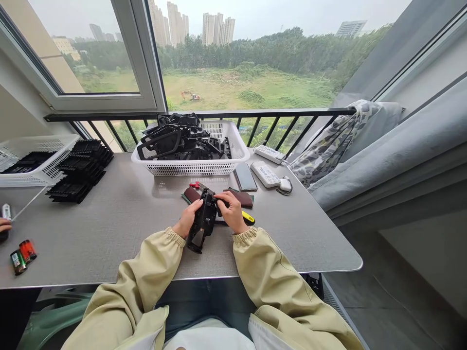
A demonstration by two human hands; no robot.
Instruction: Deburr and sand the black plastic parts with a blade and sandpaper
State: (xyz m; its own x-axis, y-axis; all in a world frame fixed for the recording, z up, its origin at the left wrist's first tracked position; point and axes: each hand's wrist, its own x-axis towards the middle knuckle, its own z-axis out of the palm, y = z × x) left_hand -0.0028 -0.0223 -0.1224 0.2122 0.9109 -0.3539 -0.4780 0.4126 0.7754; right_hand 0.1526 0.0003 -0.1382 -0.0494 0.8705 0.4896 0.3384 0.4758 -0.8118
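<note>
My left hand [188, 218] is closed on the left side of a black moulded plastic part [205, 216], which stands tilted just above the table's near half. At the part's upper right edge, my right hand [232, 212] has its fingers bent around it; what lies under the fingertips is partly hidden. Behind the part are two brown strips with green edges, one on the left [192, 195] and one on the right [243, 198]. A small red item [195, 185] lies near the left strip. Below my right hand a yellow-and-black handle [248, 218] shows.
A white basket [193, 168] heaped with black plastic parts [182, 138] stands at the back. Stacked black parts [82, 170] and another white basket [54, 146] are left. Batteries [22, 255] lie near another person's hand [4, 226]. A phone [245, 177] and power strips [265, 173] sit right.
</note>
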